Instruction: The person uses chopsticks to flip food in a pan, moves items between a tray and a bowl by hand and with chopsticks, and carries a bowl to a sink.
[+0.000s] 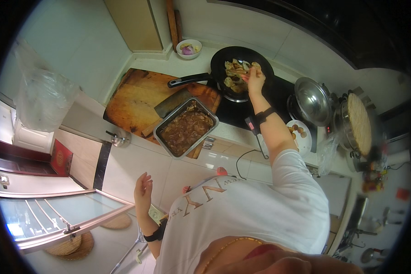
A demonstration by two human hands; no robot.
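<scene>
My right hand (255, 81) is over a black wok (219, 57) on the cooktop, its fingers closed on what look like wooden chopsticks (238, 72). Browned pieces of food (238, 86) lie in the wok below the fingers; the hand hides part of them. My left hand (144, 186) hangs in the air beside my body, empty, with loosely bent fingers. Nearest in front of it is a metal tray (161, 139) of meat in brown sauce (186, 128), resting on the front of a wooden cutting board (130, 99). A cleaver (171, 102) lies on the board, partly under the tray.
The wok handle (188, 80) reaches left over the board. A white bowl (189, 50) with onion stands at the wall. Right of my arm are a metal basin (311, 101), a white plate (303, 142) with small round pieces and a pot with a woven lid (359, 123). A glazed door (58, 215) stands left.
</scene>
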